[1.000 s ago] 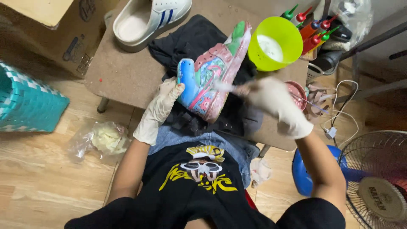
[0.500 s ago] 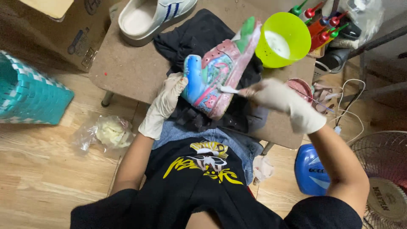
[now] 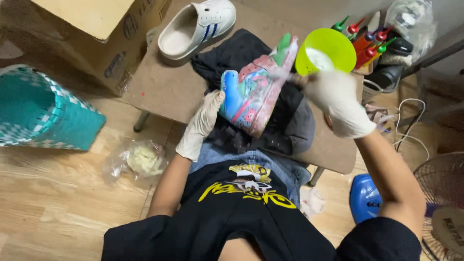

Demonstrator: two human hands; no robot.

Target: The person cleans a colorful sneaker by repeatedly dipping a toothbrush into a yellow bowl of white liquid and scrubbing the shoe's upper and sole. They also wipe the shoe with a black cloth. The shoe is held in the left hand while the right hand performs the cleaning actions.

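Your left hand point(image 3: 200, 123), gloved, grips the toe end of the painted sneaker point(image 3: 253, 92), propped upright on the dark cloth point(image 3: 290, 121) over the low table point(image 3: 159, 92). Your right hand point(image 3: 338, 104) is raised just beside the green bowl point(image 3: 325, 50); it is blurred, so I cannot tell what it holds. The sneaker looks light but wet with paint, probably slippery; hold it by the sole edge.

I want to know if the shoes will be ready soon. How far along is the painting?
One shoe already carries blue, green, pink and red paint over most of its visible side. In hand: the gloved left hand steadies that shoe at its blue end, while the gloved right hand is beside the lime-green bowl. Left: the white shoe on the table shows no such paint.
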